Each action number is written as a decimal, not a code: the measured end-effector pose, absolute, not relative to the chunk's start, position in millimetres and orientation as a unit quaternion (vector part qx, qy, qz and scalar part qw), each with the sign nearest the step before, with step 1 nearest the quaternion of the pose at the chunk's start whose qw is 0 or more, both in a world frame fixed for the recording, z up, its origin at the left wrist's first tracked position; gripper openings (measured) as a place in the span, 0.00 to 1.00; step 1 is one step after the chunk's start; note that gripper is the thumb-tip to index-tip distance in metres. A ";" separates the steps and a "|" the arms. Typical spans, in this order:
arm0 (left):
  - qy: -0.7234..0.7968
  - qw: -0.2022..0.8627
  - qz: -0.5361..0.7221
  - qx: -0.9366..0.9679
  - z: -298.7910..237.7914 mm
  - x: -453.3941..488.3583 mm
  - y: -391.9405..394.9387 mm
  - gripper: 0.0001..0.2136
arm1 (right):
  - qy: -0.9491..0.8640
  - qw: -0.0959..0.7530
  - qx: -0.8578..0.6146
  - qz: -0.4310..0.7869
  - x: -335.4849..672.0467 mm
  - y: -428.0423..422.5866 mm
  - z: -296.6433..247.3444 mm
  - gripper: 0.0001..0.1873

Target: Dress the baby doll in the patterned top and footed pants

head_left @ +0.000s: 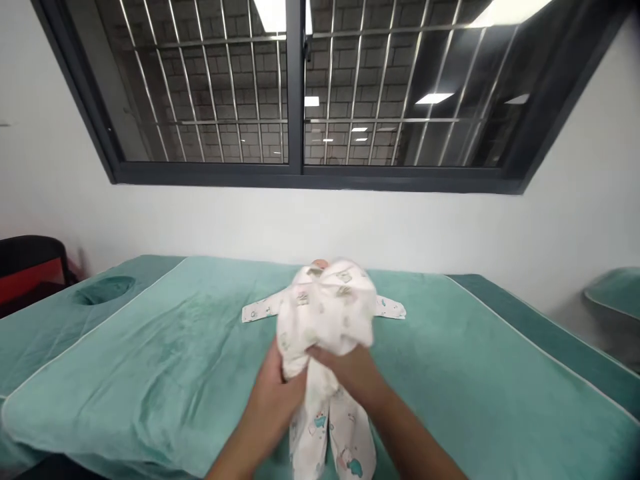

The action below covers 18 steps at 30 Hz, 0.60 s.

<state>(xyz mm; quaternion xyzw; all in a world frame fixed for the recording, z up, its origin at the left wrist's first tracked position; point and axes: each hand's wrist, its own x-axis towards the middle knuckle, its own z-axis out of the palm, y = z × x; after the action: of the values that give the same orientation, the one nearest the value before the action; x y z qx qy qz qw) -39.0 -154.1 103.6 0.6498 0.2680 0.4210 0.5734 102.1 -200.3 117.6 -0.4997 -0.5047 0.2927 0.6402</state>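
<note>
A bunched white printed cloth (327, 303) is held up in front of me; motion blurs it, and I cannot make out its exact kind. My left hand (281, 387) grips its lower left edge, and my right hand (350, 373) pinches its lower middle, thumb on top. Behind and below it lies a white baby outfit (351, 443) with blue-green prints. Its sleeves spread to both sides and its legs point toward me, while the cloth hides its middle. A small skin-coloured round shape (320, 264) shows just past the cloth's top edge, mostly covered.
Under everything is a bed with a green plush cover (165, 353), a round face hole (105, 290) at its left end. A black and red chair (33, 270) stands at the far left. Beyond the bed rises a white wall (225, 223) with a barred window (295, 176).
</note>
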 end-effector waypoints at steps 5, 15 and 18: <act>0.151 0.546 0.303 0.766 90.5 -19.9 -162.9 0.24 | -0.407 0.644 -0.641 0.095 193.7 -257.5 136.3 0.32; 0.263 0.389 0.386 0.794 41.2 11.7 -76.7 0.13 | -0.407 0.073 -0.910 -0.028 311.1 -286.6 37.2 0.38; 0.256 0.314 0.399 0.822 40.5 34.5 -42.0 0.13 | -0.431 0.122 -0.886 -0.120 293.3 -271.2 50.0 0.47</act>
<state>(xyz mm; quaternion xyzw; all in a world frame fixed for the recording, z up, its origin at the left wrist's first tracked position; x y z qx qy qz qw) 34.5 -42.0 40.5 0.8224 0.2562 0.3991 0.3142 293.3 -271.2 50.0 -0.8861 -0.4307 -0.1199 0.1223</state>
